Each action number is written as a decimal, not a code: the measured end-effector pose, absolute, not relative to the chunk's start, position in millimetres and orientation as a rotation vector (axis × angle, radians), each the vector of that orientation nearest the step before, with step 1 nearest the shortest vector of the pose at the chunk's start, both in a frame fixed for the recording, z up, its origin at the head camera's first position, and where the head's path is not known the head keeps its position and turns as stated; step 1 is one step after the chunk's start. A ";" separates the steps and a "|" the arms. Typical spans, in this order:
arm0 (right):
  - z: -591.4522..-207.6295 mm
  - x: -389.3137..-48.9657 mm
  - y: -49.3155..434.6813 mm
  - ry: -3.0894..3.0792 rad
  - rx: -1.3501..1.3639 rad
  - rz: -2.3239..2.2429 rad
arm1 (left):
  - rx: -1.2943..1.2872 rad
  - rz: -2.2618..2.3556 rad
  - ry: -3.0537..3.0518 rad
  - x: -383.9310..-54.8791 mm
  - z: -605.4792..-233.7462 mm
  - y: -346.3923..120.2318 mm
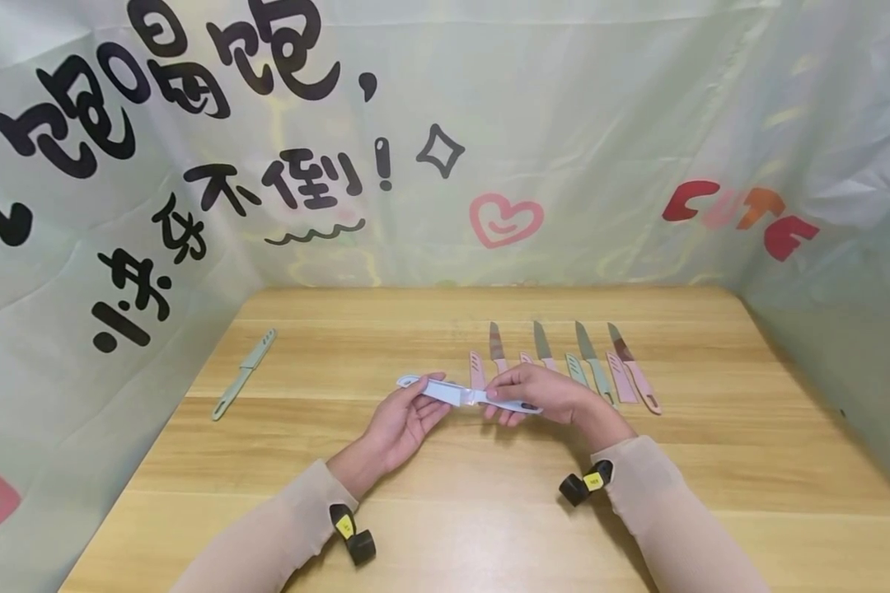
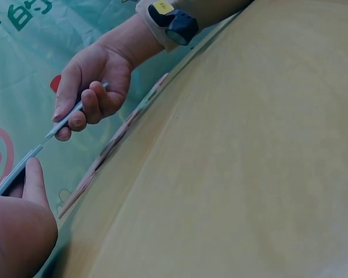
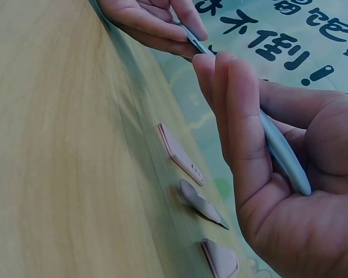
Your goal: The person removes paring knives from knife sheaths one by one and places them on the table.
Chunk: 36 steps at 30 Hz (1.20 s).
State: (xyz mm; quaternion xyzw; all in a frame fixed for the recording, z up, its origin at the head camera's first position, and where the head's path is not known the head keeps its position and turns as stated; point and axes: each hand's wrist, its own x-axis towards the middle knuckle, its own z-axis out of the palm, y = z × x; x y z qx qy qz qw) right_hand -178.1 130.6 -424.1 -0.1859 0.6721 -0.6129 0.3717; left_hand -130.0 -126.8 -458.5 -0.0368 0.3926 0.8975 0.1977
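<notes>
Over the middle of the table, my left hand [image 1: 400,428] holds a light blue blade sheath [image 1: 442,392] between thumb and fingers. My right hand [image 1: 549,394] pinches the light blue handle [image 1: 513,404] of a knife. The knife lies in line with the sheath, its handle end pointing right. Between the hands a short bright stretch of blade shows at the sheath's mouth; the rest of the blade is hidden. In the right wrist view the handle [image 3: 285,153] runs along the inside of the right hand's curled fingers. Both hands are raised off the wood.
A pale green sheathed knife [image 1: 245,375] lies at the table's left. Behind and right of my right hand lie several bare knives, among them a pink-handled one [image 1: 641,383], with pink sheaths [image 1: 622,377] and a green sheath [image 1: 576,370] beside them. A printed curtain [image 1: 601,123] hangs around the table.
</notes>
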 end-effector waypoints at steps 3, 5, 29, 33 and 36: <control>-424.4 -178.4 130.8 1.725 -0.472 -1.569 | -0.108 2.515 1.098 -130.2 -459.3 -127.5; -425.1 -178.5 131.1 1.727 -0.468 -1.565 | -0.116 2.516 1.090 -130.1 -459.8 -127.8; -421.8 -177.4 138.4 1.754 -0.474 -1.548 | -0.123 2.537 1.095 -128.5 -459.4 -127.0; -419.0 -178.0 141.2 1.765 -0.477 -1.539 | -0.127 2.543 1.100 -129.6 -458.4 -126.8; -418.2 -178.7 143.1 1.777 -0.482 -1.528 | -0.128 2.545 1.106 -129.9 -457.7 -126.8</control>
